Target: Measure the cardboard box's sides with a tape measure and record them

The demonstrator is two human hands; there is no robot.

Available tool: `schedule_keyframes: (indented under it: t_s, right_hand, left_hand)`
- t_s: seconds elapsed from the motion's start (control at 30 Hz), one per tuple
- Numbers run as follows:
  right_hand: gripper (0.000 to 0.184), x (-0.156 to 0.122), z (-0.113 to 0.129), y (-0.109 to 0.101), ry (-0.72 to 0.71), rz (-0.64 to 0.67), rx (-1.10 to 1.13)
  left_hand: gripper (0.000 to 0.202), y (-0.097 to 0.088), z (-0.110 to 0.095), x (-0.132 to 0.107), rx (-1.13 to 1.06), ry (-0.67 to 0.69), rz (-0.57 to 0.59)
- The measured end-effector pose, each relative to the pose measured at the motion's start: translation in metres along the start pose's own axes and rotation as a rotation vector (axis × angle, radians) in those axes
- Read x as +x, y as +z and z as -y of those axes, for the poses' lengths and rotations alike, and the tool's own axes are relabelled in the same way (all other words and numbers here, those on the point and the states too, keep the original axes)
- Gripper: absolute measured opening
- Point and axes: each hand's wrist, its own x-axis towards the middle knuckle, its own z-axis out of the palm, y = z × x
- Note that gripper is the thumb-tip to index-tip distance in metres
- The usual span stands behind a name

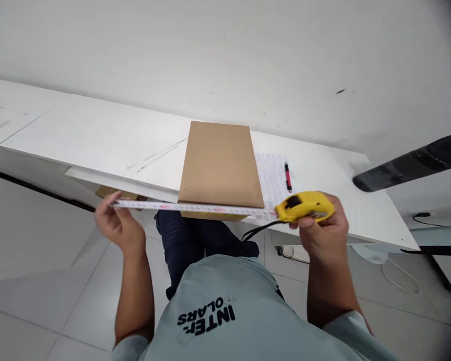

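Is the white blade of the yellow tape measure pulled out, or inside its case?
Out: the long white blade spans from the yellow case to the left hand.

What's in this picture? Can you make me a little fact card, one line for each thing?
Left hand: pinching the end of the tape
Right hand: holding the yellow case
Tape: pulled out, crossing the box's near side; touching it or not, can't tell
Box: brown, on the white table
Paper: right of the box
Pen: red and black, on the paper
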Motion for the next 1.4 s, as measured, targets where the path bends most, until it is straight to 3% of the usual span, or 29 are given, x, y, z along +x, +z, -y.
schedule_keyframes:
  t_s: [0.07, 0.17, 0.23, 0.33, 0.43, 0.5, 0.6, 0.83, 1.03, 1.17, 1.3, 1.4]
  right_hand:
    - [0.054, 0.016, -0.008, -0.012, -0.092, -0.145, -0.055]
    - [0.063, 0.025, -0.023, -0.017, -0.082, -0.209, -0.131]
    - [0.069, 0.023, -0.032, -0.014, -0.042, -0.182, -0.168]
    - [0.071, 0.015, -0.039, -0.005, -0.021, -0.113, -0.207]
    - [0.069, 0.009, -0.04, 0.002, -0.04, -0.059, -0.241]
    - [0.07, 0.01, -0.039, 0.004, -0.043, -0.039, -0.254]
    - [0.075, 0.017, -0.039, 0.003, -0.024, -0.038, -0.232]
    - [0.075, 0.033, -0.04, 0.006, -0.013, 0.048, -0.157]
    - [0.068, 0.038, -0.039, -0.001, 0.006, -0.002, -0.025]
    - [0.063, 0.052, -0.036, -0.028, -0.037, -0.132, 0.016]
    - [0.058, 0.075, -0.032, -0.055, -0.128, -0.256, -0.016]
    - [0.06, 0.102, -0.033, -0.054, -0.1, -0.202, -0.024]
  left_hand:
    - [0.02, 0.016, 0.024, 0.014, 0.028, -0.073, -0.068]
    - [0.022, 0.034, 0.037, 0.019, 0.117, 0.005, 0.098]
    - [0.02, 0.04, 0.032, 0.015, 0.099, 0.059, 0.244]
    - [0.024, 0.042, 0.018, 0.006, -0.013, 0.021, 0.463]
    - [0.043, 0.039, 0.003, 0.001, -0.083, 0.024, 0.687]
    - [0.052, 0.037, -0.005, -0.001, -0.07, 0.072, 0.748]
    - [0.054, 0.038, -0.015, -0.007, 0.029, 0.087, 0.723]
    - [0.028, 0.053, -0.032, -0.016, 0.087, 0.074, 0.578]
    - [0.011, 0.055, -0.037, -0.014, 0.14, 0.22, 0.362]
    - [0.008, 0.053, -0.021, 0.005, 0.061, 0.262, 0.194]
    - [0.02, 0.061, 0.009, 0.033, 0.123, 0.045, 0.135]
    - [0.031, 0.068, 0.023, 0.048, 0.133, -0.083, 0.177]
